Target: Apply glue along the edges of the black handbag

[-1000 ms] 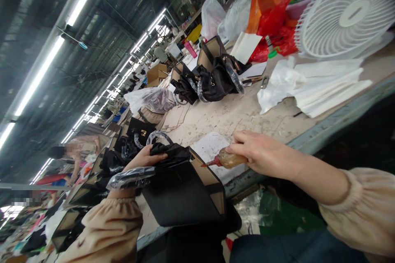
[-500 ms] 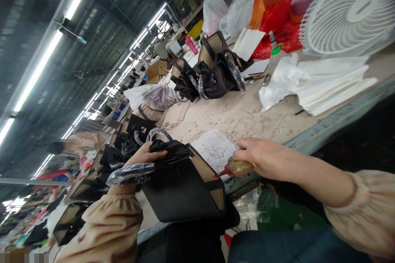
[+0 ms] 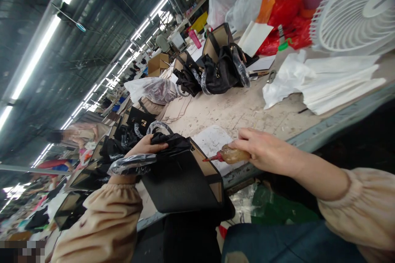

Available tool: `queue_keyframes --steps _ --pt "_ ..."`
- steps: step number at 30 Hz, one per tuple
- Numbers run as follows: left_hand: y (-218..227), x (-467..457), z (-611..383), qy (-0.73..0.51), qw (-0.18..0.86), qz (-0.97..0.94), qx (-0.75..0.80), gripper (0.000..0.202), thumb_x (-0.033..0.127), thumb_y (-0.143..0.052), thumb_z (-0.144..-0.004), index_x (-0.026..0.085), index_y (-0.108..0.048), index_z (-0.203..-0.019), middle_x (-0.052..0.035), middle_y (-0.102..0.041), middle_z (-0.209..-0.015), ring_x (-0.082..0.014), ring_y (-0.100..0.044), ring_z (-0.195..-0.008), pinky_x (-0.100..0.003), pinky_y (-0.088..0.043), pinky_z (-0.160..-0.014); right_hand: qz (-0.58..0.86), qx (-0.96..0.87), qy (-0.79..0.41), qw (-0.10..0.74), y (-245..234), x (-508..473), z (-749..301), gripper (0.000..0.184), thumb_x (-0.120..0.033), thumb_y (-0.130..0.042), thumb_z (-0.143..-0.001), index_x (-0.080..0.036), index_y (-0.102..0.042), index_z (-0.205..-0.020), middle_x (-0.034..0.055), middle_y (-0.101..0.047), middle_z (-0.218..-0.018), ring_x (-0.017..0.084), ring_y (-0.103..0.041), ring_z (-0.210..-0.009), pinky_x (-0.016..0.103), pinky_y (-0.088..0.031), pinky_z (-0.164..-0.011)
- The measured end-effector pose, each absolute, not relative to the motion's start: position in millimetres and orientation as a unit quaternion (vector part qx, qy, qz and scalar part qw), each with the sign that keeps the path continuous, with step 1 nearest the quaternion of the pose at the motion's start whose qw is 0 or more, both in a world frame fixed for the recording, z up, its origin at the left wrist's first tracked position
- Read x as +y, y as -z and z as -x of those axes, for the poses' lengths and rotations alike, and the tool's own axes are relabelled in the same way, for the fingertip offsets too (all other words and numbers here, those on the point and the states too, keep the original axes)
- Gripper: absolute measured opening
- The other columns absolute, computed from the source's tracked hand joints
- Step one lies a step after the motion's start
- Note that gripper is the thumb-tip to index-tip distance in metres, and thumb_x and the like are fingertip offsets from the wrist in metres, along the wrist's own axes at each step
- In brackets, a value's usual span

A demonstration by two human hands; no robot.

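Note:
My right hand [image 3: 267,150] is closed round a small squeeze bottle [image 3: 232,156] of amber glue with a red nozzle that points left at the open top edge of a black handbag [image 3: 182,185]. The bag stands at the near table edge, its tan lining showing. My left hand [image 3: 145,147] grips the bag's folded black flap, fingers curled over it. A plastic-wrapped handle [image 3: 131,165] lies across my left wrist. A stained white sheet [image 3: 212,141] lies on the table under the bottle.
More black bags [image 3: 216,69] stand mid-table, others [image 3: 132,131] at the left. A white fan [image 3: 354,12], white paper stacks [image 3: 327,82], red and orange plastic bags [image 3: 284,12] sit on the right. Another person [image 3: 70,137] works far left. The worn tabletop [image 3: 240,110] shows between.
The glue bottle dipped toward the table edge, then came back up with its nozzle nearer the bag's rim. My left hand kept its hold on the flap.

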State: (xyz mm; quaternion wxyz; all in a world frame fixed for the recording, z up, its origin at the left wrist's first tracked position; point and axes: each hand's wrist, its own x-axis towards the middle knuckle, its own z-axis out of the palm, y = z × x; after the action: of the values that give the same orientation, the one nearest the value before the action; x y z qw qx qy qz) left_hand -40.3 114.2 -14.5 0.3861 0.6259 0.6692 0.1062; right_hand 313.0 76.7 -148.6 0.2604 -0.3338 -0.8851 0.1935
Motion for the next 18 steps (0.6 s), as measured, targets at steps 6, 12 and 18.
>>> queue_keyframes --steps 6,12,18 --pt "14.3 111.4 38.4 -0.113 0.374 -0.628 0.673 0.040 0.045 -0.083 -0.058 0.014 -0.067 -0.075 -0.0035 -0.065 -0.068 -0.0183 -0.059 -0.060 -0.028 -0.049 -0.056 0.328 -0.897 -0.210 0.208 151.8 73.2 -315.0 0.027 -0.002 -0.051 -0.080 -0.022 -0.062 -0.094 0.0021 -0.046 -0.084 0.018 -0.050 -0.077 0.028 -0.031 -0.065" --pt "14.1 113.1 39.6 -0.101 0.362 -0.627 0.682 0.040 0.047 -0.082 -0.057 0.014 -0.065 -0.072 -0.0032 -0.063 -0.067 -0.0170 -0.056 -0.059 -0.027 -0.046 -0.055 0.325 -0.901 -0.233 0.167 154.3 70.7 -314.8 0.028 -0.001 -0.051 -0.078 -0.022 -0.063 -0.092 0.0026 -0.048 -0.085 0.017 -0.052 -0.077 0.027 -0.032 -0.064" --pt "15.6 114.3 42.6 -0.076 0.348 -0.636 0.684 0.040 0.049 -0.080 -0.058 0.015 -0.062 -0.066 -0.0013 -0.059 -0.061 -0.0156 -0.053 -0.056 -0.026 -0.044 -0.052 0.331 -0.897 -0.200 0.213 155.0 70.9 -313.6 0.033 -0.002 -0.051 -0.080 -0.023 -0.065 -0.102 0.0025 -0.048 -0.084 0.017 -0.051 -0.078 0.027 -0.033 -0.066"
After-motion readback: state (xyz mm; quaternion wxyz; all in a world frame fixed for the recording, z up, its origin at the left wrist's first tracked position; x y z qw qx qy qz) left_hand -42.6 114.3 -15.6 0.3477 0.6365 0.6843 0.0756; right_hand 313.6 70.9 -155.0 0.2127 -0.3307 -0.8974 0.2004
